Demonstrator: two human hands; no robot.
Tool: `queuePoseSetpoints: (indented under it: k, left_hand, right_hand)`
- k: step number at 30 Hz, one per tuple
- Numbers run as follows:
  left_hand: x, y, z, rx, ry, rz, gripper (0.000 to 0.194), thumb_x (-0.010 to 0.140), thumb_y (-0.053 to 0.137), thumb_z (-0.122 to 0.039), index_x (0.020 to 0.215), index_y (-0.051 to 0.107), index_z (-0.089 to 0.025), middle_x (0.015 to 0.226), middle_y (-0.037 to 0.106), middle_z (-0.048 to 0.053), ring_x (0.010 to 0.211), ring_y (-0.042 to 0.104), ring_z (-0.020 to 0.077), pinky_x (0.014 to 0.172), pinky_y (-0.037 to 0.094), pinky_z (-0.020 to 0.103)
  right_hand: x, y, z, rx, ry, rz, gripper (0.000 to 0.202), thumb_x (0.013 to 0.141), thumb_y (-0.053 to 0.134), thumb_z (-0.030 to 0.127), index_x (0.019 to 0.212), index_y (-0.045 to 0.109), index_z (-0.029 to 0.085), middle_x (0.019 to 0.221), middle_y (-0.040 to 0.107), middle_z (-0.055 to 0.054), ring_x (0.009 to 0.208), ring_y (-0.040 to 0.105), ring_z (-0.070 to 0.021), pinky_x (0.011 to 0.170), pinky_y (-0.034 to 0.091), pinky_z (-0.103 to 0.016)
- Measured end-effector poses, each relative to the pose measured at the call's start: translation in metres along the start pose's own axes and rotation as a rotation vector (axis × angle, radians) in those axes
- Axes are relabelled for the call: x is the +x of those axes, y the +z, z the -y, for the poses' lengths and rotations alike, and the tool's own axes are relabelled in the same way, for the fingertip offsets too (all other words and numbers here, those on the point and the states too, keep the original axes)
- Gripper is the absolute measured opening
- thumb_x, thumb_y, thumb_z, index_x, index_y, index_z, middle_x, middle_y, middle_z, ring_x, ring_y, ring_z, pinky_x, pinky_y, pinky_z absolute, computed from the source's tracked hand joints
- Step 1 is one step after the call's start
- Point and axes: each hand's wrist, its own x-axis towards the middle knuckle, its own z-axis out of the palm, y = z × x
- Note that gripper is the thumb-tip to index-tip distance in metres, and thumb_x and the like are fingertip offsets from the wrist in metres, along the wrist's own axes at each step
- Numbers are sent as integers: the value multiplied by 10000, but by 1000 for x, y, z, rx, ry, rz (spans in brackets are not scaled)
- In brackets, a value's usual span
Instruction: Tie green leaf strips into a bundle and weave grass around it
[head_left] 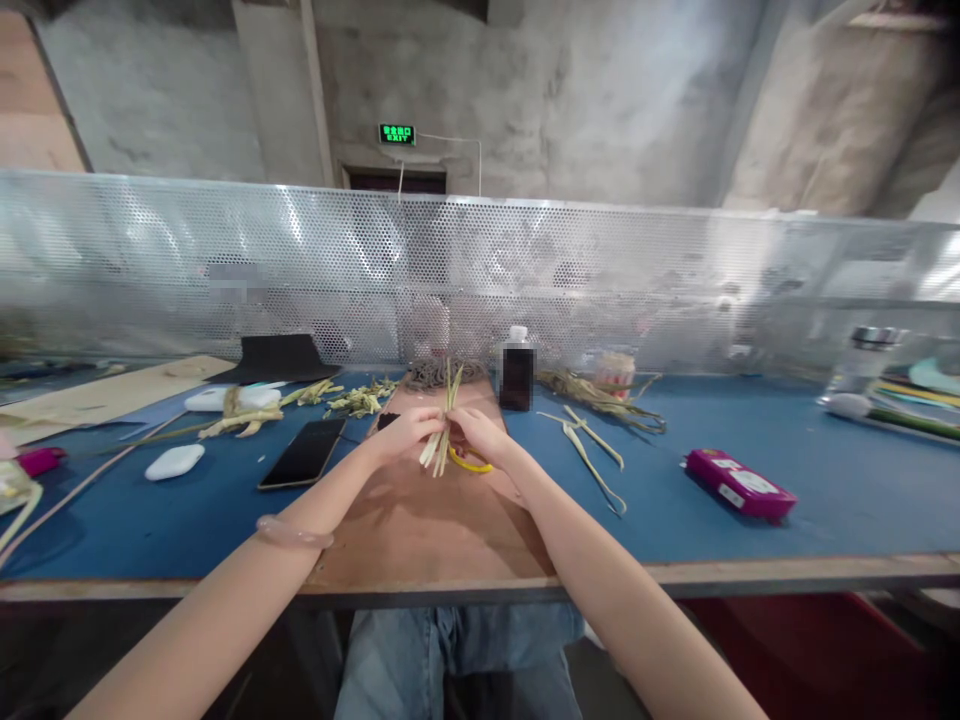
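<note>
A small bundle of pale green-yellow plant strips (438,455) stands between my two hands over the wooden board (450,540). From the left, the fingers of my left hand (415,432) close on it. My right hand (478,430) pinches the same bundle from the other side. The strips' ends stick out above and below the fingers, fanning apart at the bottom. Under my right hand lies a pair of scissors with a yellow handle (472,463), mostly hidden. A pile of grey cord (450,374) sits at the board's far end.
Left on the blue table are a black phone (306,455), a white case (175,462) and dried plant scraps (360,400). To the right are a bottle (517,375), loose strips (589,455) and a magenta pack (739,485). A perforated metal screen (637,290) edges the back.
</note>
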Motion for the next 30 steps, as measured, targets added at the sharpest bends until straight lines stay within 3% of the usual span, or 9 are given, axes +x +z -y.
queuePoseSetpoints:
  k: [10,17,21,30]
  left_hand:
    - [5,0,3,68,13,-33,188,728,579,-336,729,605,-150,697,604,23,687,560,184,671,451,300]
    - [8,-6,6,221,56,-94,225,782,536,-302,607,574,-166,583,550,0,545,473,143,548,363,246]
    - [7,-5,3,286,84,-140,228,774,564,-238,558,560,-168,557,519,-10,565,446,142,560,330,239]
    - [10,-6,11,162,84,-113,202,766,590,-334,666,582,-158,641,564,-9,623,504,134,606,385,232]
  right_hand:
    - [-1,0,1,-114,-2,-43,273,827,430,274,567,403,196,424,373,52,371,369,-87,375,290,-209]
    - [0,-2,-1,-212,-13,-58,254,807,474,214,556,457,177,432,442,41,365,403,-78,382,292,-200]
    - [-1,-3,-5,-223,-20,-43,239,786,503,183,552,453,178,421,440,50,362,393,-71,385,274,-193]
    - [3,-2,-7,-81,-3,14,231,805,488,231,583,447,180,417,399,61,355,376,-78,389,316,-208]
